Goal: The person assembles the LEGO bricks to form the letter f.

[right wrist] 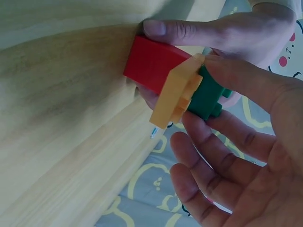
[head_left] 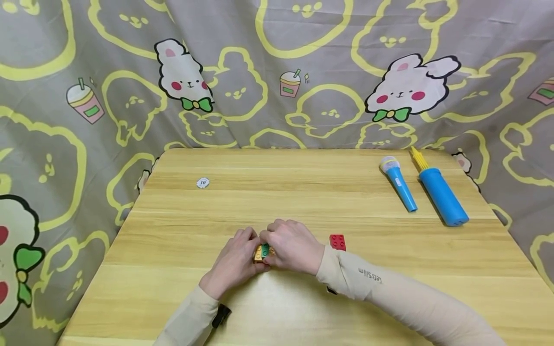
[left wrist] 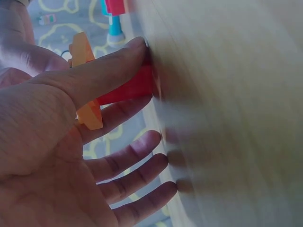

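Observation:
In the middle of the near half of the table, both hands meet on a small stack of toy building bricks. At its bottom is a red brick (right wrist: 152, 64), standing on the tabletop; my left hand (head_left: 233, 259) pinches it between thumb and forefinger, the other fingertips down at the wood. An orange-yellow brick (right wrist: 171, 97) lies across the red one and sticks out past it. On top sits a green brick (right wrist: 202, 97), which my right hand (head_left: 294, 246) pinches with thumb and fingers. From the head view the fingers hide most of the stack.
A second red brick (head_left: 337, 241) lies just beyond the right forearm. Farther back on the right are a blue toy microphone (head_left: 398, 183) and a blue cylinder (head_left: 442, 194) with a yellow pointed end. A white token (head_left: 202, 182) marked 10 lies at the back left. A patterned curtain (head_left: 242, 72) hangs behind the table.

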Motion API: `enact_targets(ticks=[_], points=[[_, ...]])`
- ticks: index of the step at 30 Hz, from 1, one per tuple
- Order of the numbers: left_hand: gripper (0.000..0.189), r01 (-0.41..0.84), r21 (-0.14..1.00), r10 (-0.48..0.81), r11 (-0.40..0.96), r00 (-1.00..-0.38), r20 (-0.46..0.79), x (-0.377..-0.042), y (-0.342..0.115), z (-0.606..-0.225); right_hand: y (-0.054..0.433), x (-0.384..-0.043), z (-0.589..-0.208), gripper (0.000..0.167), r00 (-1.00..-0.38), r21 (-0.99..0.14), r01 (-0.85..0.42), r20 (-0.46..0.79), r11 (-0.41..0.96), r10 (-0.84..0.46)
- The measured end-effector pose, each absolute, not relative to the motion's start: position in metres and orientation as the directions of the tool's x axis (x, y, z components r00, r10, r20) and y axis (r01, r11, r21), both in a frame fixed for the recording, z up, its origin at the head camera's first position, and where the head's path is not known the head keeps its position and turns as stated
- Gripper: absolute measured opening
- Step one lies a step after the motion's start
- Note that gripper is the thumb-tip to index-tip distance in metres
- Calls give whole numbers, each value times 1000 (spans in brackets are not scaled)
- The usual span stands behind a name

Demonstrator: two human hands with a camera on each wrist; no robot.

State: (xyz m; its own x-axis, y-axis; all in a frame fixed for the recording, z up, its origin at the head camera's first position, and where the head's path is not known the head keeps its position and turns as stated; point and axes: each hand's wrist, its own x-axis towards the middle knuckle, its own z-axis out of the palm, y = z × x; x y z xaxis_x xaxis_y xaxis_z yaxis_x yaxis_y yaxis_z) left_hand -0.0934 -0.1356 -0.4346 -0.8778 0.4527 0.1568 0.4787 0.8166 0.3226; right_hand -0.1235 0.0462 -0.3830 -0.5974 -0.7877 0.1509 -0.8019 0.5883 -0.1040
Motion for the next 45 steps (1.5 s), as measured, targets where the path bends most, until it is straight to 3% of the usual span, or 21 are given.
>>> enact_targets(ticks=[6,10,21,29,36,45], points=[[54,483,308,462,820,-875,143,-94,-134,-435,56,-125,-384,42,-588,-173,-808,159,564,-793],[55,473,302,463,827,-880,111,-94,-132,-435,80,-133,-372,55,-634,-247,-768,157,591,-758],[54,433,349,433,831,-897,84,-94,-132,-431,181,-153,-367,58,-797,-171,-596,7,784,-604],[53,441,344,437,829,-895,94,-95,-131,-432,190,-136,-395,72,-897,-110,-425,-79,899,-434],[53,437,344,432,831,-897,95,-95,-131,-433,175,-127,-411,63,-933,-86,-337,-105,938,-345],[53,442,336,436,832,-895,97,-96,-131,-433,172,-128,-416,46,-925,-102,-354,-107,930,-364]])
